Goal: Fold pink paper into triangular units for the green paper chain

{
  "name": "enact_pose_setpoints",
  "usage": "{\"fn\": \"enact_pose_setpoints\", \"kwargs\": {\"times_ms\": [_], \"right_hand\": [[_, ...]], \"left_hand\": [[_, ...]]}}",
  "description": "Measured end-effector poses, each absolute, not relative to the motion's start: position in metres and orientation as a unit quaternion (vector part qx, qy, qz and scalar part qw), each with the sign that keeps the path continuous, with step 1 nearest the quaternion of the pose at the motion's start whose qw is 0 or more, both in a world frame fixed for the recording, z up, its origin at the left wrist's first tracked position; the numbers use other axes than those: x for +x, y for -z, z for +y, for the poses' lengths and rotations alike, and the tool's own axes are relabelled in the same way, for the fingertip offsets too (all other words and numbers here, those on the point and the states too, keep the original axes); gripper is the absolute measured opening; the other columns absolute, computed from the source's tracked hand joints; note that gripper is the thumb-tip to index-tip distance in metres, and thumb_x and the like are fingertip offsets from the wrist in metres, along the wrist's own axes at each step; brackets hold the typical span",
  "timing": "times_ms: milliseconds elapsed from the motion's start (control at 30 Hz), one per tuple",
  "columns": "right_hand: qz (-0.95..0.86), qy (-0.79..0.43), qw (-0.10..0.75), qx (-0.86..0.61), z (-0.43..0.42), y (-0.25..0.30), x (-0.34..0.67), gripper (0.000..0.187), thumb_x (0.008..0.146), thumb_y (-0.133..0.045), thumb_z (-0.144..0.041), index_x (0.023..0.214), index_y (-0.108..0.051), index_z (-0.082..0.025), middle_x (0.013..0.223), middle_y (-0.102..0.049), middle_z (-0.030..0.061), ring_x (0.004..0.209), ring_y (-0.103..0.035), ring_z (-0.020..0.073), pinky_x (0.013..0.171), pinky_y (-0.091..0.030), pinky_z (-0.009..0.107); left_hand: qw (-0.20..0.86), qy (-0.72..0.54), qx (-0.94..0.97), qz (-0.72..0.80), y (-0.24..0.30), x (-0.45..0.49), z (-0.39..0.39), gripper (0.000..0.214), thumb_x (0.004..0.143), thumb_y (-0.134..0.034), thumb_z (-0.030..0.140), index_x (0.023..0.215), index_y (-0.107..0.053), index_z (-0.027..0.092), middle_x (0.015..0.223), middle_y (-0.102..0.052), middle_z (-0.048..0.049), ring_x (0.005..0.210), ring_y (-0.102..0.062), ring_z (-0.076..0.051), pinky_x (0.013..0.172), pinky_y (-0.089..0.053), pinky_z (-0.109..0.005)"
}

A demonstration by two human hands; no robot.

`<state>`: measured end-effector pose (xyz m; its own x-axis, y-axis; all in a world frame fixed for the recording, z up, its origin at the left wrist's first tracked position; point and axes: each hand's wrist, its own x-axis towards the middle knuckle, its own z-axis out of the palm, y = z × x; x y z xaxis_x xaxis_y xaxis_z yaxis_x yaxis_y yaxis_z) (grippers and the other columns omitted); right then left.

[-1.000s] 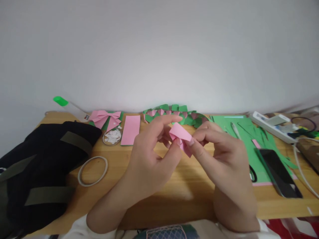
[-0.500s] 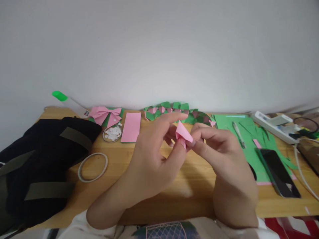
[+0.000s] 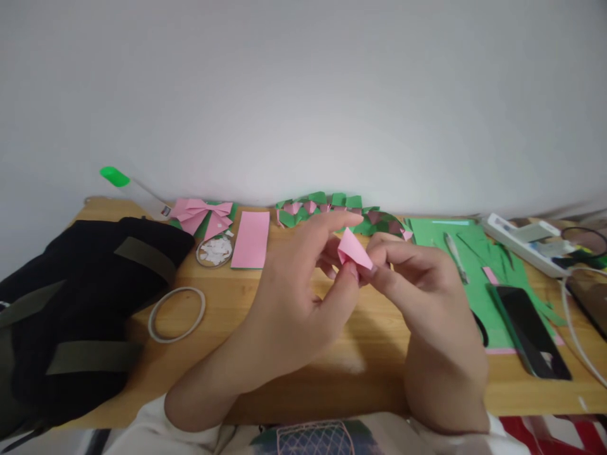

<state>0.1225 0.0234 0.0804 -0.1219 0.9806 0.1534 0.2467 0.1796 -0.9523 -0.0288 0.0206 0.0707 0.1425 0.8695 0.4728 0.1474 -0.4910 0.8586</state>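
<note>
Both my hands meet above the wooden table [image 3: 332,373] and pinch one small folded pink paper piece [image 3: 353,249]. My left hand [image 3: 294,309] grips it from the left with thumb and forefinger, the other fingers curled. My right hand [image 3: 422,303] grips it from the right, thumb and fingers pressed together on the fold. Behind the hands a chain of green and pink folded pieces [image 3: 332,208] lies along the wall.
A black bag [image 3: 71,303] fills the left side. Near it lie a tape ring [image 3: 176,314], a small dish of white scraps [image 3: 214,251], a pink paper rectangle [image 3: 251,239] and a pink bow [image 3: 202,215]. Right: green paper [image 3: 474,265], black phone [image 3: 531,328], power strip [image 3: 521,243], cables.
The pink piece has been folded smaller and tighter between my fingertips. Both hands shifted slightly up and away from me; the view tilted a little.
</note>
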Motion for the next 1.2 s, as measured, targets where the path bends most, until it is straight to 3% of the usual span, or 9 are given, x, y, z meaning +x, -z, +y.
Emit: {"fn": "enact_pose_setpoints", "kwargs": {"times_ms": [333,633,833,1200], "right_hand": [[-0.621,-0.432,0.443,-0.481,0.0227,-0.0780,0.1247,0.023,0.079,-0.058,-0.014,0.057,-0.059,-0.021,0.060,-0.055,-0.0033,0.063,-0.049,0.0129,0.062,-0.038,0.029],[-0.632,-0.413,0.451,-0.477,0.0241,-0.0784,0.1252,0.022,0.080,-0.060,-0.017,0.059,-0.060,-0.021,0.060,-0.054,-0.0033,0.062,-0.049,0.0123,0.061,-0.038,0.029],[-0.661,-0.356,0.455,-0.479,0.0250,-0.0820,0.1238,0.019,0.079,-0.062,-0.018,0.061,-0.059,-0.021,0.057,-0.049,-0.0043,0.058,-0.043,0.0114,0.056,-0.036,0.028],[-0.696,-0.194,0.472,-0.506,0.0162,-0.0789,0.1214,0.016,0.077,-0.064,-0.007,0.070,-0.060,-0.022,0.064,-0.055,-0.0040,0.064,-0.049,0.0123,0.060,-0.037,0.029]], "left_hand": [[0.344,-0.533,0.674,0.378,-0.0706,-0.0287,0.0200,0.042,0.082,-0.054,-0.001,0.119,-0.056,0.019,0.104,-0.067,-0.0005,0.098,-0.066,-0.012,0.078,-0.056,-0.021],[0.338,-0.535,0.669,0.390,-0.0722,-0.0284,0.0209,0.041,0.081,-0.053,0.000,0.115,-0.057,0.023,0.099,-0.068,-0.0001,0.089,-0.068,-0.013,0.071,-0.059,-0.022],[0.327,-0.535,0.666,0.405,-0.0724,-0.0288,0.0214,0.040,0.080,-0.055,0.001,0.113,-0.058,0.023,0.099,-0.069,-0.0009,0.086,-0.068,-0.013,0.069,-0.060,-0.023],[0.280,-0.537,0.690,0.395,-0.0688,-0.0268,0.0220,0.041,0.081,-0.054,0.000,0.116,-0.057,0.022,0.110,-0.070,-0.0015,0.097,-0.070,-0.015,0.074,-0.061,-0.023]]}}
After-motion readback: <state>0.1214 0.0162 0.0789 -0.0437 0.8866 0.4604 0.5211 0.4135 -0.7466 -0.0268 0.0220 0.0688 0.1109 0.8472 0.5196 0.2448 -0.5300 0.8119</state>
